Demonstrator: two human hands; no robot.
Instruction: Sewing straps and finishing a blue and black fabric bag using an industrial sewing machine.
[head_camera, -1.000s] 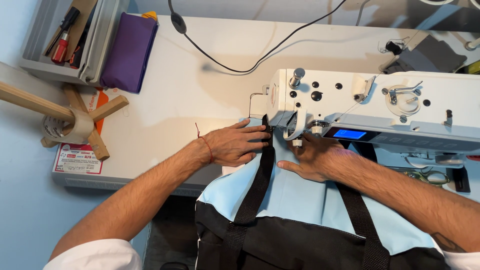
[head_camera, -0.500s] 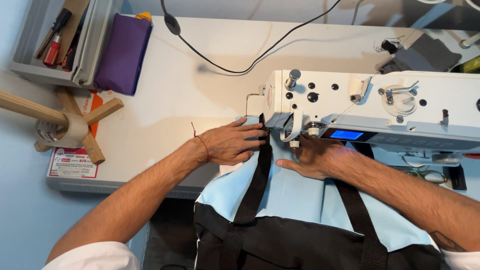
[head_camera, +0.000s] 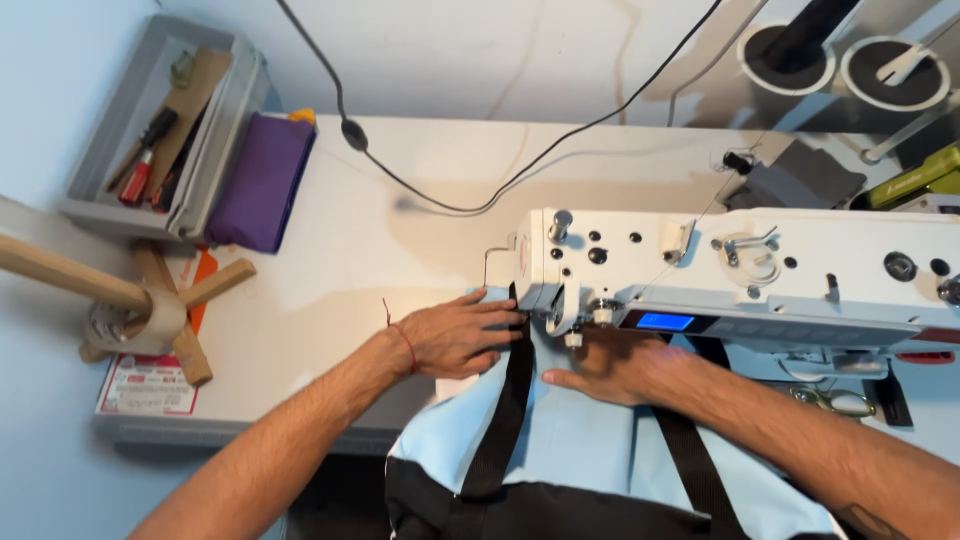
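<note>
Both grips flat, unclenched — left hand (head_camera: 455, 335) | right hand (head_camera: 610, 372) | smooth blue fabric (head_camera: 580, 450)

Machine head (head_camera: 740, 270) hides needle, fingertips.

Grey tool tray (head_camera: 215, 150) beside purple pouch (head_camera: 262, 182); black cable (head_camera: 480, 195) across table (head_camera: 330, 300); wooden stand (head_camera: 140, 300).

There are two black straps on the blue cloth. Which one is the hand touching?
The left strap. The left hand lies with its fingertips on that strap's top end, next to the sewing machine. The other strap runs under the right forearm, untouched by either hand.
</note>
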